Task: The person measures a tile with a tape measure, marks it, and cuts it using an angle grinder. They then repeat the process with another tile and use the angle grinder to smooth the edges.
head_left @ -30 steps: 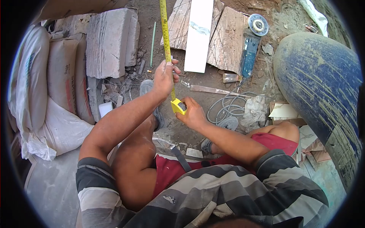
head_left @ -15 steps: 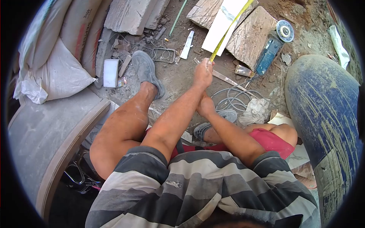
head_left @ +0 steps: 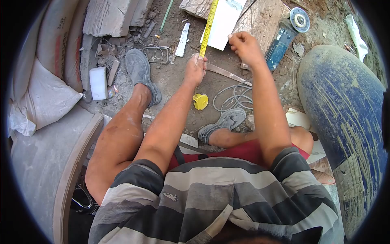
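My left hand (head_left: pixel 196 70) grips the yellow blade of a tape measure, its thumb pressed on the strip. The blade (head_left: pixel 209 29) runs away from me along the left edge of a white rectangular piece (head_left: pixel 227 25). Below that hand is the yellow tape measure case (head_left: pixel 200 101), outside the fingers. My right hand (head_left: pixel 248 49) hovers at the near right corner of the white piece, fingers curled and thumb drawn in; I cannot tell what, if anything, is pinched there. Rough stone slabs (head_left: pixel 266 25) lie under and beside the white piece.
An angle grinder (head_left: pixel 280 44) lies right of the slabs, disc upward. Coiled grey cable (head_left: pixel 232 97) is near my right foot. A large blue rounded container (head_left: pixel 341 105) stands at right. Filled sacks (head_left: pixel 61 44), a white block (head_left: pixel 98 83) and a curved grey panel (head_left: pixel 44 150) are left.
My right hand has moved from beneath the left wrist up and right to the white piece. The tape case now shows below my left hand, which still grips the blade.
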Demonstrator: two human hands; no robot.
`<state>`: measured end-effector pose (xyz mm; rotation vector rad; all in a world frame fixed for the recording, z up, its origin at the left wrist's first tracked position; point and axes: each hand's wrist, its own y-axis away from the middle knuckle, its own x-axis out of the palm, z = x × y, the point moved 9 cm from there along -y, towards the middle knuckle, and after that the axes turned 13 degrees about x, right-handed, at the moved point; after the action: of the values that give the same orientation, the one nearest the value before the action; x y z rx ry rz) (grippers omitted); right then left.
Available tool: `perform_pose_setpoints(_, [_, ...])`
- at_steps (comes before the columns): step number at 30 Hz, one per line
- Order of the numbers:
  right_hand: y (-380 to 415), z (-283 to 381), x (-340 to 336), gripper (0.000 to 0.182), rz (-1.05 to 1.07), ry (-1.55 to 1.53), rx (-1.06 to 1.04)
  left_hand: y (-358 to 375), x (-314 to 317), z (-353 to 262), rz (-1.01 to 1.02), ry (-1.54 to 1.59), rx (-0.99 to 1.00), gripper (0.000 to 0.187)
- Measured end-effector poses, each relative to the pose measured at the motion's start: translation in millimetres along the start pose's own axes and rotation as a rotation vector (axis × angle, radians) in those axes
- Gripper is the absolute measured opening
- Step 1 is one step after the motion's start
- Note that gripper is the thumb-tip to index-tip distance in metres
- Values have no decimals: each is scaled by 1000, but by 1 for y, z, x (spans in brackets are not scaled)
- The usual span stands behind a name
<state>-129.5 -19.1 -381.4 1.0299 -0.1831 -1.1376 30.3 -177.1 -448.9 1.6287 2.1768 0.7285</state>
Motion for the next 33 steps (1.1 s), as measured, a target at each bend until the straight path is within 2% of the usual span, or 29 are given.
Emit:
perform_pose_setpoints(1, [-21, 17, -17, 39, -124, 16, -123, -2, 0, 2, -6, 14, -6, 23])
perform_pose_setpoints(4, [-55, 66, -35, 41, -163, 62, -181, -10, 2, -9, 13, -25, 68, 24])
perform_pose_setpoints(5, [-59, 81, -34, 41, -157, 77, -183, -12, 5, -11, 39, -27, 57, 23])
perform_pose_setpoints(6, [-61, 90, -26, 41, -114, 143, -70, -13, 8, -12, 68, -31, 43, 22])
perform_pose_setpoints(7, [-64, 87, -19, 42, -73, 207, 46, -13, 8, -13, 66, -22, 36, 22])
perform_pose_setpoints(8, [-78, 81, -8, 37, 15, 145, 64, -13, 11, -15, 88, -20, 30, 22])
perform_pose_setpoints(9, [-80, 78, -2, 37, 16, 151, 66, -15, 13, -15, 109, -19, 27, 22])
perform_pose_setpoints(11, [-82, 91, 11, 30, 45, -6, -86, -16, 13, -14, 101, 32, 6, 23])
perform_pose_setpoints(12, [-85, 92, 13, 23, 49, 15, -81, -17, 13, -10, 94, 79, -14, 23])
perform_pose_setpoints(15, [-89, 93, 24, 21, 71, -10, -90, -26, 9, -8, 26, 94, 72, 28])
perform_pose_setpoints(19, [-81, 100, 27, 21, 42, 65, -61, -25, 8, -15, 43, 2, 44, 30])
perform_pose_setpoints(22, [-82, 99, 28, 20, 25, 110, -39, -24, 6, -14, -43, 27, -1, 32])
perform_pose_setpoints(24, [-87, 94, 32, 16, 40, 123, -41, -29, 1, -15, -94, 42, 58, 33])
perform_pose_setpoints(28, [-89, 93, 35, 15, 36, -50, -130, -28, -4, -15, 21, -91, 52, 33])
perform_pose_setpoints(30, [-87, 89, 34, 14, 8, 123, -83, -24, -3, -18, 16, -49, 48, 32])
perform_pose_setpoints(33, [-84, 87, 34, 15, 18, 142, -63, -22, -3, -24, 24, -65, 52, 31])
